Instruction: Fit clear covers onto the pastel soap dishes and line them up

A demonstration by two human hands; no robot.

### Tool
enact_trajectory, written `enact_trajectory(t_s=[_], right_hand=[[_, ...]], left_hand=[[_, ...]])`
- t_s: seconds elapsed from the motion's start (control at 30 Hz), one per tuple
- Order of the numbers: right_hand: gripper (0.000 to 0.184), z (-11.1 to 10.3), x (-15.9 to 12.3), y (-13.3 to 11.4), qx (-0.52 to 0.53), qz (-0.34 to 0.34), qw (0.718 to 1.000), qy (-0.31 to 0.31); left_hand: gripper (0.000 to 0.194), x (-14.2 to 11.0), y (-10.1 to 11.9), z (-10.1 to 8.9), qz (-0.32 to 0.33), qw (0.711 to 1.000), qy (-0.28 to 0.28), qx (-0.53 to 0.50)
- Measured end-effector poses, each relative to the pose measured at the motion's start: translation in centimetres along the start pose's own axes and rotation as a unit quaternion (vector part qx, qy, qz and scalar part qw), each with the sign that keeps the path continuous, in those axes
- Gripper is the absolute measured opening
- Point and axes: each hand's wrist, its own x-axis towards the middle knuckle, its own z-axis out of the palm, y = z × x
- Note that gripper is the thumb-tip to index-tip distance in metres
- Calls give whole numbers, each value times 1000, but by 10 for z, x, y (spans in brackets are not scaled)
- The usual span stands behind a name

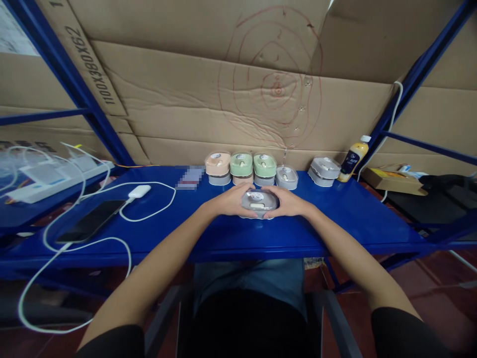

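A grey lidded box [259,200] with a clear wrap and a round label sits on the blue table near its front middle. My left hand [235,201] wraps its left side, and my right hand [286,201] wraps its right side, thumbs at the front. Behind it stand more boxes of the same kind in stacks of two: a pink box [218,163] on a grey one, a green box [242,164] on a pinkish one, and another green box [264,165] on a grey one. Beside them is a single grey box [286,177]. Farther right, a grey pair [324,171] is stacked slightly askew.
A bottle of yellow drink [354,159] stands at the back right. On the left lie a phone [91,221], a white charger [139,191] and looping white cables. The blue shelf [238,236] backs onto a cardboard wall [179,99]. Blue posts rise at both sides.
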Motion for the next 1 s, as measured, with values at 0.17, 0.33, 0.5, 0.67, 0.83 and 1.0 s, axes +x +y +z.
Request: enact_trajectory(t_s=[0.17,0.33,0.5,0.67,0.83,1.0], right_hand=[[112,3,-2,-2,-13,-26,999,13],[110,7,-2,-1,-8,-53,999,4],[109,0,-2,-2,-22,-35,999,17],[103,-14,-3,-9,-16,-50,995,81],[103,-19,-2,-12,-2,-51,994,93],[95,-44,-14,-7,-35,-23,994,97]], left_hand=[[87,0,3,0,0,1000,-6,-9],[92,0,1,2,12,1000,-5,-15],[130,3,-11,9,-6,999,19,-49],[126,4,-9,10,19,986,116,-118],[123,5,-5,12,28,976,162,-141],[121,6,-9,20,20,986,126,-112]])
